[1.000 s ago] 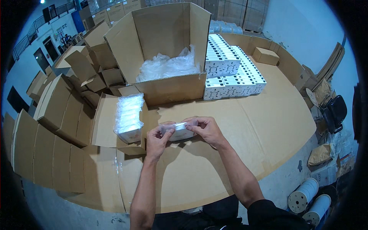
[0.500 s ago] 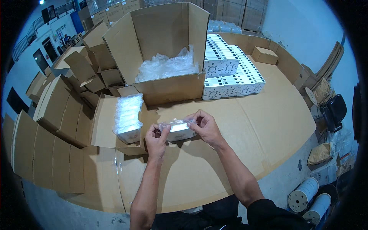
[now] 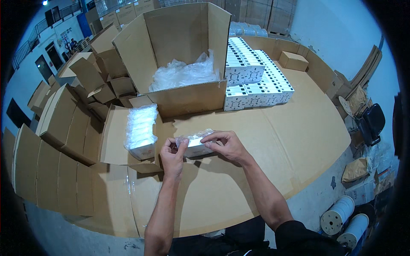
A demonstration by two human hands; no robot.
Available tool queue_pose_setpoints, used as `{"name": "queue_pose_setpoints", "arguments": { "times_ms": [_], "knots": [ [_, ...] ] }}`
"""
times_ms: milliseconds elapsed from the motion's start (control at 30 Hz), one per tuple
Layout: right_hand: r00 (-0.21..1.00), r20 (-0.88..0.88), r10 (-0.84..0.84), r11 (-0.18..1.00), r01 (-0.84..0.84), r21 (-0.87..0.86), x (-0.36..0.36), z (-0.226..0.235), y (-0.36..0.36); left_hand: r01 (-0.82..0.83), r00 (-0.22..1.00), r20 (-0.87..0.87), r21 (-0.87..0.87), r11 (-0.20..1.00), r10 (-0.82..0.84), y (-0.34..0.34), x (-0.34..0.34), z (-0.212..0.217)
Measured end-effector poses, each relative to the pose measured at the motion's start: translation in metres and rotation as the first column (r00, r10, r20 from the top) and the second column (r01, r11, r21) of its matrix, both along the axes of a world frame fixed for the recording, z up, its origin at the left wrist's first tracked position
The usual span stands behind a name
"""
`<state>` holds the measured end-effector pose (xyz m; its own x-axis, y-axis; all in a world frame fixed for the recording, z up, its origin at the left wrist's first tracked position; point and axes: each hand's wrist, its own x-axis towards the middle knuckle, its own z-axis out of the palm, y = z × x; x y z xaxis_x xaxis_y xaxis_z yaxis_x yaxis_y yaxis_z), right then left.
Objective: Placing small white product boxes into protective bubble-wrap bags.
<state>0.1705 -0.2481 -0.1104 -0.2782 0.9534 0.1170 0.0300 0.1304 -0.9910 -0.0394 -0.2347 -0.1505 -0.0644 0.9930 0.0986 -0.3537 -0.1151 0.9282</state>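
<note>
A small white box (image 3: 197, 150) lies on the cardboard-covered table in front of me, in a clear plastic bag (image 3: 193, 135) that bunches along its top. My left hand (image 3: 171, 160) is closed on the box's left end, the thumb over the plastic. At the right end my right hand (image 3: 230, 147) pinches the bag's plastic between thumb and forefinger. Just left of my hands, an open carton (image 3: 114, 138) holds a row of several plastic-wrapped white boxes (image 3: 142, 126).
A large open carton (image 3: 192, 99) with loose clear plastic bags (image 3: 183, 76) stands behind my hands. To its right are stacked white boxes (image 3: 256, 96). A small closed carton (image 3: 294, 61) sits at the far right. Folded cartons (image 3: 55, 170) line the left; cable spools (image 3: 337, 215) are on the floor.
My right hand has shifted slightly left over the box's right end, and its fingers have changed their hold on the plastic. The left hand stays almost in place.
</note>
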Motion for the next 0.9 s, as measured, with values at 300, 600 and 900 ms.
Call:
{"name": "queue_pose_setpoints", "arguments": {
  "times_ms": [300, 600, 900],
  "knots": [
    [0.998, -0.045, -0.045, 0.998, 0.043, -0.048, -0.004, 0.000, -0.001, -0.146, 0.780, -0.436, 0.570, 0.808, 0.449, -0.013, 0.007, 0.037],
    [1.000, -0.002, -0.031, 0.999, 0.031, 0.021, -0.004, 0.000, 0.002, 0.332, 0.322, -0.706, 0.708, 0.623, 0.631, -0.016, 0.004, 0.044],
    [0.997, -0.026, -0.078, 0.997, 0.078, -0.006, -0.005, -0.006, 0.003, 0.166, 0.744, -0.654, 0.379, 0.910, 0.136, -0.004, 0.001, 0.026]
  ]
}}
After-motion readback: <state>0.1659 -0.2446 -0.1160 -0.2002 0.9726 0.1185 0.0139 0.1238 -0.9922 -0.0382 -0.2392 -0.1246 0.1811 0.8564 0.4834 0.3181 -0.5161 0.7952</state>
